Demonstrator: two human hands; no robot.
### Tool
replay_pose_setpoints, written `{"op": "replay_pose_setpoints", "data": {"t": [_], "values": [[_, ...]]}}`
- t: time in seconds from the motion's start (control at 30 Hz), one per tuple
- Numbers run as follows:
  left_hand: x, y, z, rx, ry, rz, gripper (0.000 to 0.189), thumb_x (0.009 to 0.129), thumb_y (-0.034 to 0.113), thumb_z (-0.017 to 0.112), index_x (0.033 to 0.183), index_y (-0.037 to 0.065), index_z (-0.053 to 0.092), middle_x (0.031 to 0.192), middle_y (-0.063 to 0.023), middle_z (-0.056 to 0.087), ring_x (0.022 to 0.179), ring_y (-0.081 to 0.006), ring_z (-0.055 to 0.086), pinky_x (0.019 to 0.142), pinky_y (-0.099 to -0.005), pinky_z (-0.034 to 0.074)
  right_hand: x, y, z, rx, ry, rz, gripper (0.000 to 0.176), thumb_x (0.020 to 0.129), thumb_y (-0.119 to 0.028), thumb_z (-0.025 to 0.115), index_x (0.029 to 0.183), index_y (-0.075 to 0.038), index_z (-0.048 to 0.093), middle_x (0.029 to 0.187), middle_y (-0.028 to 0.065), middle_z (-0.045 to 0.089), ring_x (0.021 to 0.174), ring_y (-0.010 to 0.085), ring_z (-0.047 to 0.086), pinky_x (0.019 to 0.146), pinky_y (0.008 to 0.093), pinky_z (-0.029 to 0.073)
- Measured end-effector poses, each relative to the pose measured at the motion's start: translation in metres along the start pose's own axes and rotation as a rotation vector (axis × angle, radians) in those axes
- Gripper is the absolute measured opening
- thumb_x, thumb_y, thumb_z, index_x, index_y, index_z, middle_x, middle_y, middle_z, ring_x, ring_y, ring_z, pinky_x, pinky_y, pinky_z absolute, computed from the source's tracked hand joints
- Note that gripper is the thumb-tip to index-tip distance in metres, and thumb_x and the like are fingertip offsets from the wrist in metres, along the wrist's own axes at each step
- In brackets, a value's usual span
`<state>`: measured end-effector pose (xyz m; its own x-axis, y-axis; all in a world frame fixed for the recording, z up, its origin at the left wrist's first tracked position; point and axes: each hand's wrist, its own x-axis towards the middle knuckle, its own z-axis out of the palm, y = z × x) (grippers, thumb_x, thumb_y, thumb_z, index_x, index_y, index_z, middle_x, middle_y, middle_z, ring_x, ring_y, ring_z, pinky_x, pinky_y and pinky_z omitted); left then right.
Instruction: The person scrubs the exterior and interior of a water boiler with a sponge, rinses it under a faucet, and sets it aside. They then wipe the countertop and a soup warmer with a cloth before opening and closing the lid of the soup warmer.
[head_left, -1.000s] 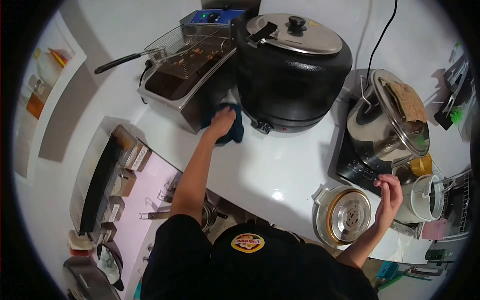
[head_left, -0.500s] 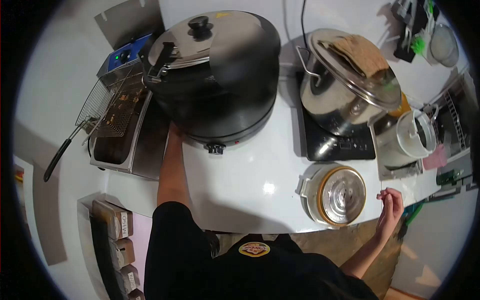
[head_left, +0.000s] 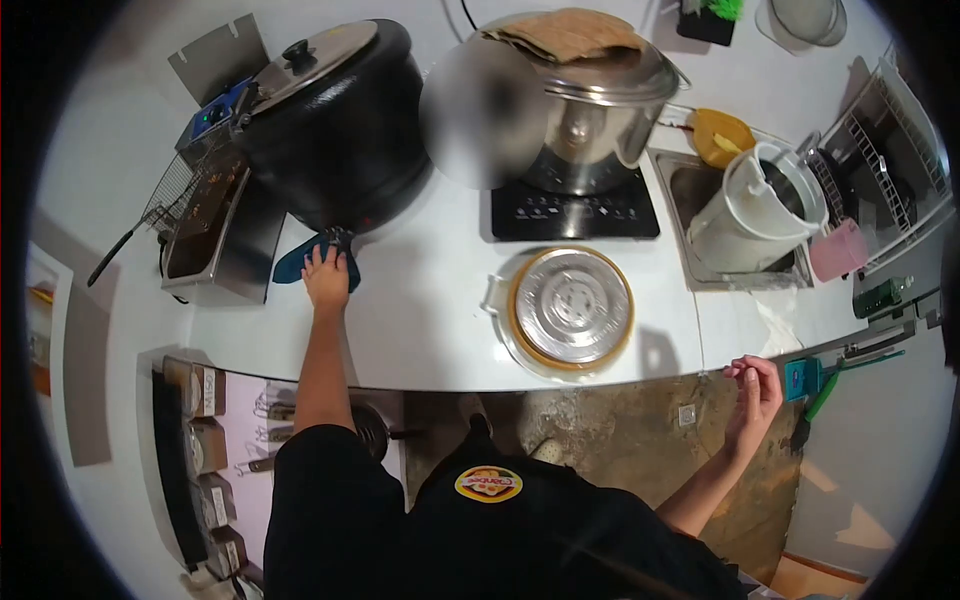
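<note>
My left hand [head_left: 325,277] presses on a dark blue cloth [head_left: 292,264] on the white counter, its fingers bent over the cloth. Just behind it stands the big black soup warmer [head_left: 335,130] with a metal lid, and the cloth lies near its base. Off the counter's front edge hovers my right hand [head_left: 755,395], empty, its fingers loosely bent and apart. The nearest thing to it on the counter is a round pot [head_left: 496,292] with a handle, topped by a shiny metal lid [head_left: 572,305] with a brown rim.
A steel stockpot [head_left: 590,130] with a brown cloth [head_left: 570,35] on its lid stands on a black induction cooker [head_left: 575,215]. At left is a deep fryer [head_left: 215,250] with a wire basket. White buckets [head_left: 745,225] stand in the sink [head_left: 685,175] at right. A blurred patch hides part of the stockpot.
My left hand has come out from beside the black warmer's base, now in view with the blue cloth. My view has turned right. The right hand still hangs off the counter edge.
</note>
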<state>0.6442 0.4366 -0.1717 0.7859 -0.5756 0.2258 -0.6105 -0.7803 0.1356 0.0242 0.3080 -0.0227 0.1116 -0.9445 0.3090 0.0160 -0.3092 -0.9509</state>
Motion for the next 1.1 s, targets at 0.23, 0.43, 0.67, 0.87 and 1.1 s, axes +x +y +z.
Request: {"op": "replay_pose_setpoints", "data": {"t": [0.23, 0.43, 0.67, 0.87, 1.1], "values": [[-0.080, 0.146, 0.001, -0.096, -0.028, 0.314, 0.040, 0.091, 0.037, 0.046, 0.125, 0.018, 0.053, 0.139, -0.0152, 0.038, 0.128, -0.0406, 0.031, 0.105, -0.0525, 0.022, -0.007, 0.001, -0.074, 0.086, 0.113, 0.035, 0.014, 0.090, -0.007, 0.051, 0.095, 0.004, 0.058, 0.087, 0.0085, 0.057, 0.078, 0.0152, 0.055, 0.075, 0.0287, 0.046], [-0.022, 0.225, 0.018, -0.173, -0.115, 0.614, 0.047, 0.077, 0.018, 0.058, 0.121, 0.006, 0.053, 0.139, -0.0162, 0.036, 0.129, -0.0388, 0.030, 0.106, -0.0511, 0.023, 0.018, 0.003, -0.063, -0.073, 0.030, 0.168, 0.012, 0.088, -0.004, 0.055, 0.095, 0.004, 0.059, 0.088, 0.0080, 0.061, 0.079, 0.0129, 0.057, 0.074, 0.0250, 0.046], [0.114, 0.259, 0.085, -0.022, -0.136, 0.517, 0.047, 0.086, 0.015, 0.043, 0.132, 0.008, 0.041, 0.143, -0.0134, 0.031, 0.129, -0.0390, 0.032, 0.105, -0.0471, 0.026, 0.017, 0.016, -0.069, -0.086, 0.121, 0.278, 0.015, 0.088, -0.007, 0.058, 0.099, 0.003, 0.060, 0.086, 0.0053, 0.062, 0.079, 0.0105, 0.056, 0.072, 0.0236, 0.045], [0.104, 0.262, 0.077, -0.115, -0.071, 0.575, 0.041, 0.087, 0.016, 0.043, 0.127, 0.005, 0.045, 0.136, -0.0157, 0.038, 0.124, -0.0383, 0.036, 0.104, -0.0440, 0.028, 0.063, 0.084, -0.137, -0.108, 0.238, 0.360, 0.017, 0.089, -0.013, 0.056, 0.099, 0.000, 0.061, 0.084, 0.0033, 0.061, 0.072, 0.0080, 0.053, 0.068, 0.0229, 0.045], [0.040, 0.204, 0.032, -0.394, -0.184, 0.602, 0.030, 0.070, -0.006, 0.053, 0.099, 0.001, 0.058, 0.097, -0.0184, 0.059, 0.099, -0.0356, 0.054, 0.096, -0.0408, 0.036, 0.245, 0.146, -0.245, -0.117, 0.183, 0.179, 0.024, 0.089, -0.020, 0.056, 0.108, -0.006, 0.059, 0.093, 0.0006, 0.060, 0.074, 0.0067, 0.053, 0.069, 0.0227, 0.044]]}}
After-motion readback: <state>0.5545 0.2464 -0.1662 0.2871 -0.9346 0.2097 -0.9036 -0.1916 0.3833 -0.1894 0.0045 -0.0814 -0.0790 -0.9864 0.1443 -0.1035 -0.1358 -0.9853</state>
